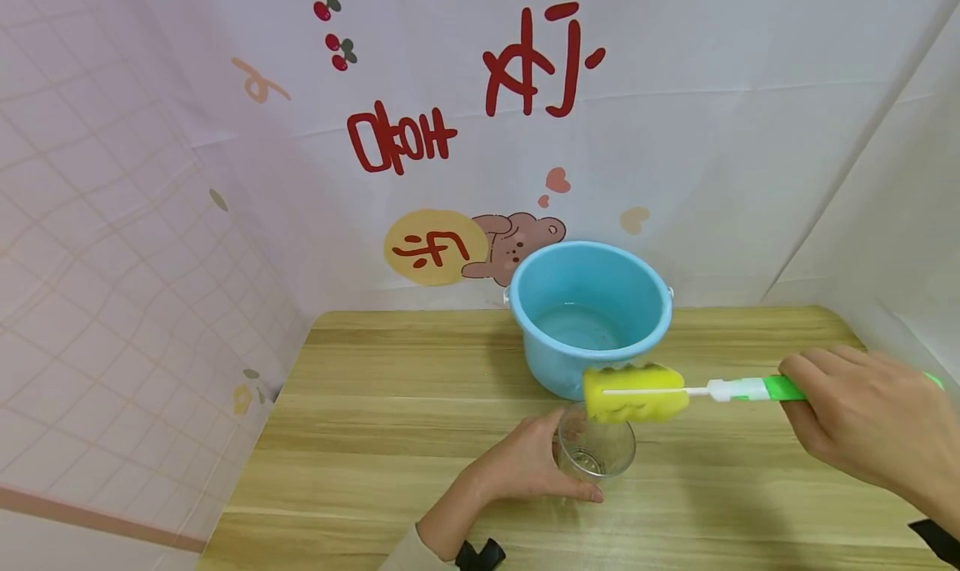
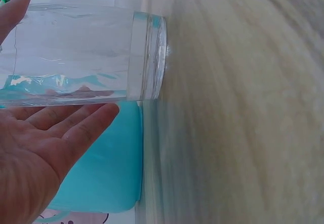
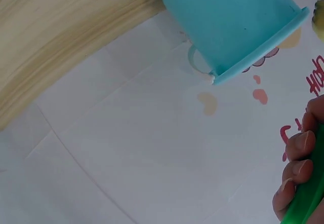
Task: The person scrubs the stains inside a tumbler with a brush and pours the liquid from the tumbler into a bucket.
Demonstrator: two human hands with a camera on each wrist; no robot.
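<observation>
My left hand [image 1: 536, 463] holds a clear glass cup [image 1: 600, 454] on the wooden table, thumb on the near side and fingers on the far side. In the left wrist view the glass [image 2: 81, 51] appears sideways, its thick base at the tabletop, with the fingers [image 2: 86, 127] along its wall. My right hand [image 1: 877, 413] grips the green handle [image 1: 783, 388] of a bottle brush with a yellow sponge head [image 1: 637, 393]. That sponge head is level above the glass and overlaps its far rim in the head view. In the right wrist view, fingers [image 3: 298, 158] curl round the green handle.
A light blue bucket [image 1: 547, 363] with water in its bottom stands behind the glass, against the back wall. White printed sheeting [image 1: 720, 154] covers the walls at the back and sides. The wooden tabletop [image 1: 375, 438] stretches to the left.
</observation>
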